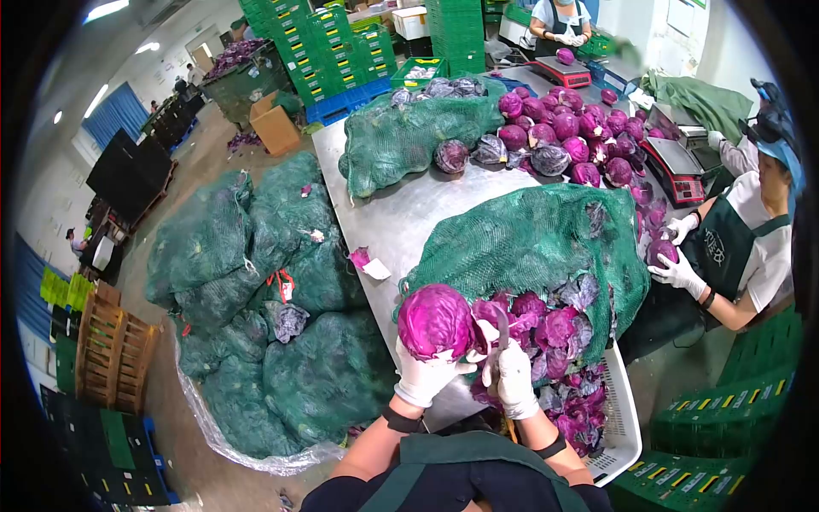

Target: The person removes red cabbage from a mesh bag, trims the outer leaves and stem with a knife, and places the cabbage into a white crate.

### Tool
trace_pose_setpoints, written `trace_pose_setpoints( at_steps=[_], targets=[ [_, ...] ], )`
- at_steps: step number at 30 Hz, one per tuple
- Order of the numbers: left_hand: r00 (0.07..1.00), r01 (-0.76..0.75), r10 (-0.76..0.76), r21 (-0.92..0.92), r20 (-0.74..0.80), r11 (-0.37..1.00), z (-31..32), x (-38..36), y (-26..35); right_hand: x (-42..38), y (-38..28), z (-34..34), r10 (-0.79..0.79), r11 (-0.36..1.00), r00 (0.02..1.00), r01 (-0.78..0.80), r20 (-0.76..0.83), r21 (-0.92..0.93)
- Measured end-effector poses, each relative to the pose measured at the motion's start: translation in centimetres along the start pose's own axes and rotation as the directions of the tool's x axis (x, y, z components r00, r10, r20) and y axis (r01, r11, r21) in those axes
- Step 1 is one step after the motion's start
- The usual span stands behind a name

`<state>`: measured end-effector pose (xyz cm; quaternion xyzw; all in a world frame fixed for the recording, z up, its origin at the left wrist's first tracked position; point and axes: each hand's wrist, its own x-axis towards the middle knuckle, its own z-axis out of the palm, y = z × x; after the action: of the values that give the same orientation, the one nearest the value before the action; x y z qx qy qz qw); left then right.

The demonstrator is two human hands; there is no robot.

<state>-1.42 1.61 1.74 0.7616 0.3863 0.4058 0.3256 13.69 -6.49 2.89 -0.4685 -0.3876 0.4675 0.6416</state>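
A peeled red cabbage (435, 321) rests in my left hand (426, 377), whose gloved fingers curl round its underside. My right hand (514, 381), also in a white glove, is closed on a knife (502, 328) with its blade pointing up, just right of the cabbage. Loose purple leaves (559, 328) lie beyond and to the right of my right hand. Behind both hands an open green mesh bag (512, 230) spreads over the metal table (367, 230), with darker cabbages at its right side.
A white basket (630, 410) of leaves stands at my right. Full mesh sacks (316, 358) are piled at the left. Cabbages (589, 128) and red scales (674, 171) are on the far table. A co-worker (742, 247) holds a cabbage at the right; another person stands at the back.
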Motion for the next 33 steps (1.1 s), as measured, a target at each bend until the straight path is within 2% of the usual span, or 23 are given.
trace_pose_setpoints(
  at_steps=[1,2,4,5,6,7,8,9,10,13,14,15,17,19,20,21,22,23,24,27,29,31,33],
  targets=[
    [1.000,-0.022,0.020,-0.078,-0.021,0.997,-0.1,-0.2,-0.5,-0.2,0.3,0.0,0.041,0.997,0.999,-0.039,-0.023,0.071],
    [0.997,-0.074,0.068,0.144,0.047,0.987,-0.2,-0.3,-0.7,-0.4,-0.1,-0.3,0.183,0.969,0.983,-0.175,-0.028,0.177],
    [0.997,-0.074,0.059,0.444,0.047,0.893,-0.3,-1.5,-0.5,0.9,-2.8,1.2,0.128,0.970,0.992,-0.122,-0.019,0.209],
    [0.997,-0.074,0.079,0.205,-0.014,0.976,1.2,-2.3,-2.6,1.1,-1.7,0.7,0.052,0.966,0.999,-0.047,-0.013,0.255],
    [0.995,0.047,-0.037,-0.123,0.088,0.991,1.2,-2.5,-2.8,1.3,-1.8,0.7,0.062,0.936,0.997,-0.044,-0.040,0.349],
    [0.969,0.188,-0.096,-0.432,0.227,0.882,1.1,-2.5,-3.0,1.6,-3.4,1.4,0.080,0.898,0.994,-0.040,-0.074,0.437],
    [0.895,0.444,-0.197,-0.841,0.400,0.311,1.2,-2.3,-3.6,2.7,-4.3,3.7,0.014,0.843,0.909,0.213,-0.416,0.494],
    [0.801,0.485,-0.123,-0.755,0.586,-0.441,1.4,-2.4,-4.5,2.0,-1.6,-1.3,0.071,0.916,0.990,-0.017,-0.120,0.400],
    [0.824,0.504,-0.167,-0.835,0.542,-0.219,1.6,-2.9,-5.9,2.4,-2.2,-2.0,0.106,0.904,0.982,-0.031,-0.153,0.426],
    [0.778,0.559,-0.156,-0.783,0.609,-0.272,-1.6,-1.7,-2.0,2.5,-8.2,-1.9,0.087,0.915,0.945,0.049,-0.317,0.400],
    [0.787,0.554,-0.247,-0.824,0.565,-0.121,-2.6,-1.5,-0.9,3.0,-7.5,-4.5,-0.014,0.912,0.941,0.151,-0.339,0.381],
    [0.807,0.545,-0.220,-0.835,0.548,-0.082,-3.7,-1.6,-0.2,3.3,-7.6,-6.0,0.034,0.916,0.863,0.175,-0.503,0.361],
    [0.913,0.405,-0.192,-0.847,0.359,0.345,-5.2,-0.8,1.5,3.6,-6.1,-9.6,0.021,0.916,0.823,0.212,-0.567,0.342],
    [0.938,0.347,-0.167,-0.804,0.305,0.482,-6.0,-0.7,1.4,3.2,-3.1,-10.4,0.222,0.945,0.683,0.024,-0.696,0.326],
    [0.940,0.342,-0.166,-0.794,0.299,0.503,-6.0,-1.0,0.8,1.8,-2.0,-11.4,0.383,0.864,0.811,-0.146,-0.442,0.482],
    [0.939,0.342,-0.166,-0.780,0.300,0.525,-6.3,-1.0,1.2,0.5,-2.0,-8.8,0.299,0.913,0.840,-0.115,-0.453,0.390],
    [0.936,0.352,-0.180,-0.777,0.303,0.522,-6.3,-1.2,1.0,-0.3,-1.5,-7.8,0.315,0.905,0.906,-0.196,-0.283,0.378],
    [0.929,0.370,-0.199,-0.770,0.311,0.520,-6.2,-1.4,0.9,-1.0,-1.5,-6.6,0.322,0.912,0.929,-0.254,-0.180,0.322],
    [0.920,0.393,-0.213,-0.776,0.330,0.493,-6.1,-1.5,1.4,-1.1,-2.1,-4.9,0.259,0.965,0.957,-0.254,-0.129,0.059],
    [0.882,0.462,-0.281,-0.808,0.377,0.366,-5.2,-1.9,1.9,-1.2,-4.6,-1.2,0.280,0.959,0.960,-0.281,-0.026,-0.044],
    [0.864,0.492,-0.293,-0.807,0.409,0.326,-4.8,-2.1,2.0,-0.9,-5.2,0.1,0.222,0.975,0.972,-0.221,0.070,-0.030],
    [0.856,0.498,-0.332,-0.804,0.396,0.324,-4.6,-2.2,2.4,0.2,-4.5,0.4,-0.148,0.915,0.962,0.222,0.231,-0.336],
    [0.859,0.502,-0.307,-0.794,0.410,0.344,-4.9,-2.3,2.0,0.4,-6.1,1.0,-0.100,0.844,0.957,0.227,0.273,-0.486]
  ],
)
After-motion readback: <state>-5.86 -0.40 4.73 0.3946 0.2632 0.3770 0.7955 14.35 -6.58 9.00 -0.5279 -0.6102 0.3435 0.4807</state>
